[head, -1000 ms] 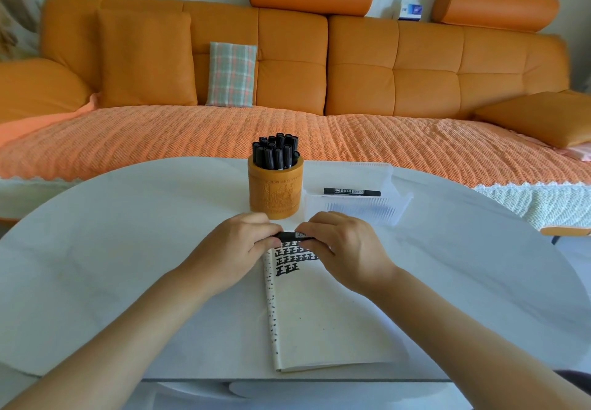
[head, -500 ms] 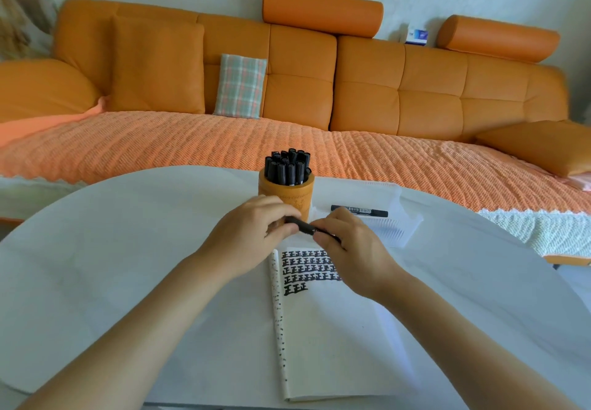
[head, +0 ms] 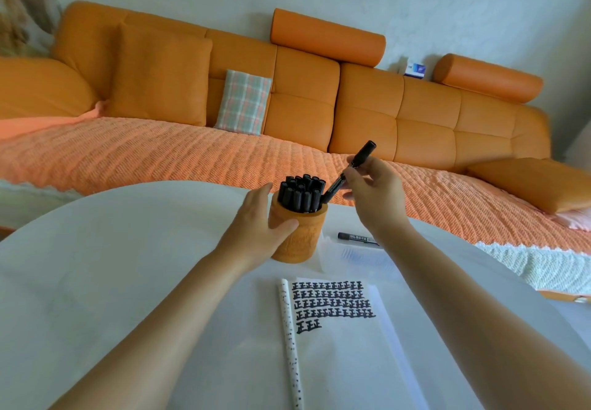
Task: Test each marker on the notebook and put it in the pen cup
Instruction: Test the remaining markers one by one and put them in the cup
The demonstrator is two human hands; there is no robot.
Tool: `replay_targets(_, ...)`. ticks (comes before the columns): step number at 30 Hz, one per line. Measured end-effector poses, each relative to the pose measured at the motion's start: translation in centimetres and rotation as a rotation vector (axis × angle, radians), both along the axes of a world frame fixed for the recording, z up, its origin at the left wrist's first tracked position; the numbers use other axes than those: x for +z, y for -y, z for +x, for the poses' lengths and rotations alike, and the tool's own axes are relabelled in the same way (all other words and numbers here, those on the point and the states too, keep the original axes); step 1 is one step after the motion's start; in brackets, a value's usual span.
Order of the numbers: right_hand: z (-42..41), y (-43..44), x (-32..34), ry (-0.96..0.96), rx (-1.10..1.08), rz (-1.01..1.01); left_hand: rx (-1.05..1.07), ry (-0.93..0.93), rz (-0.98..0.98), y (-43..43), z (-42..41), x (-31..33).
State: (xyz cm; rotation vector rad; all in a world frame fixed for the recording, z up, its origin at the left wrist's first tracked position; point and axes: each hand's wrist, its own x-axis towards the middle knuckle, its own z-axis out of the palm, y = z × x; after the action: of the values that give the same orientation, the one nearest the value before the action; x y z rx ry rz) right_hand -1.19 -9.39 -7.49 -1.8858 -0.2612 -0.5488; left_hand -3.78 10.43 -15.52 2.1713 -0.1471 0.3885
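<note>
An orange pen cup [head: 303,235] stands on the white table, packed with several black markers [head: 302,193]. My left hand [head: 259,222] wraps around the cup's left side. My right hand [head: 372,194] holds a capped black marker [head: 350,170] tilted, its lower end at the cup's right rim. One more black marker [head: 356,238] lies in a clear plastic tray [head: 345,256] to the right of the cup. The open notebook [head: 345,345] lies nearer to me, with rows of black test marks [head: 332,302] at the top of its page.
The white oval table [head: 112,281] carries everything. Behind it runs an orange sofa [head: 287,106] with a plaid cushion [head: 243,102] and a woven orange cover. A small blue and white box [head: 415,70] sits on the sofa back.
Both hands left the notebook. My right hand lifted the capped marker up to the cup's rim, and my left hand moved onto the cup. The camera tilted, showing the whole page of marks.
</note>
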Motion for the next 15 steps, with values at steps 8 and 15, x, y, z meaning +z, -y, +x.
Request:
replay_targets(8, 0.1, 0.8, -0.9, -0.004, -0.056, 0.048, -0.068, -0.041, -0.125, 0.4, 1.1, 0.5)
replay_targets(15, 0.7, -0.9, -3.1, -0.035, 0.036, 0.021, -0.104, 0.050, -0.173, 1.5, 1.3, 0.7)
